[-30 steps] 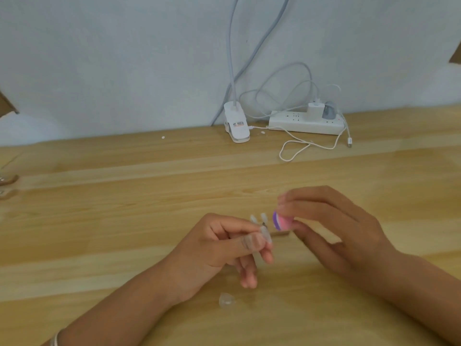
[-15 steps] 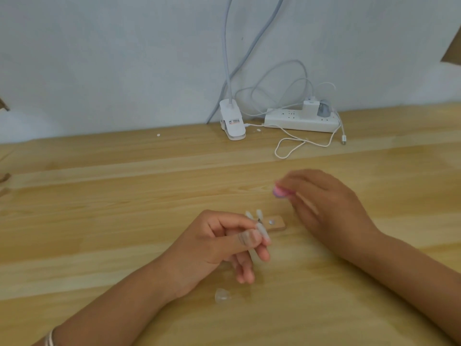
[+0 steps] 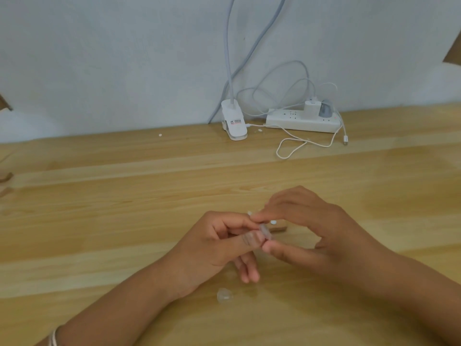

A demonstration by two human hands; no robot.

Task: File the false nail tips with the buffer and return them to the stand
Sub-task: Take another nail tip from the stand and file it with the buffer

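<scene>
1. Hands, two. The left hand (image 3: 219, 245) has thumb and forefinger curled and pinching a false nail tip (image 3: 265, 232); its lower fingers hang towards the worktop (image 3: 124, 196). The right hand (image 3: 311, 228) meets it from the other side, with forefinger above and thumb below pinching the same tip.
2. False nail tips, clear: one is held between the two hands, above the near middle of the worktop. One loose nail tip (image 3: 224, 295) lies on the worktop just below the left hand. Something pale shows above the left forefinger, too small to identify.
3. Wooden stand (image 3: 279, 229), one, lying directly behind the hands and mostly hidden by them. One white stud is visible on it.
4. Power strip (image 3: 287, 121), one, white, at the far edge against the wall. It holds one white charger (image 3: 310, 108) and one grey plug (image 3: 326, 108).
5. Clip lamp base (image 3: 234, 123), one, white, left of the strip. Its label is printed in red and black, too small to read.
6. White cable (image 3: 291, 148), one, looped on the worktop with its connector end lying free.
7. Bangles (image 3: 53, 335) on the left wrist; their number cannot be told.
</scene>
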